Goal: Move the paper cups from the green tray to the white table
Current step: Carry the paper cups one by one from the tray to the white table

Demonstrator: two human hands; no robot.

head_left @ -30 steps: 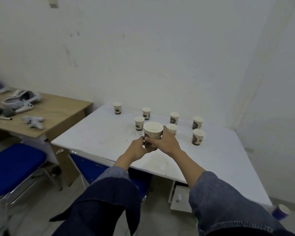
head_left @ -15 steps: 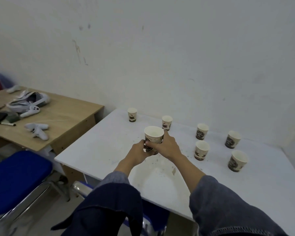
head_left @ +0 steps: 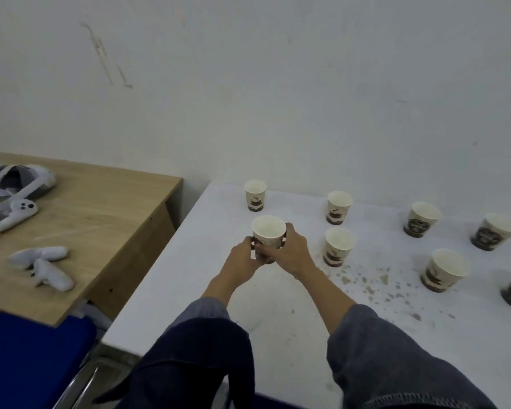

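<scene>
Both hands hold one paper cup (head_left: pixel 268 234), white with a brown print, upright over the left part of the white table (head_left: pixel 207 273). My left hand (head_left: pixel 244 255) grips its lower left side and my right hand (head_left: pixel 292 252) wraps round its right side. Whether the cup's base touches the table is hidden by my fingers. Several more cups stand on the table: one behind at the far left (head_left: pixel 255 194), one just right of my hands (head_left: pixel 338 246), others further right (head_left: pixel 443 268). No green tray is in view.
A wooden desk (head_left: pixel 106 219) stands to the left, carrying white controllers (head_left: pixel 45 267) and a headset (head_left: pixel 21 181). A blue chair seat (head_left: pixel 27 361) sits at the lower left. The wall rises right behind the table. Brown specks stain the table near the right cups.
The view has moved closer and leftward over the table. Both hands carried the held cup forward and down, now just in front of the far-left cup.
</scene>
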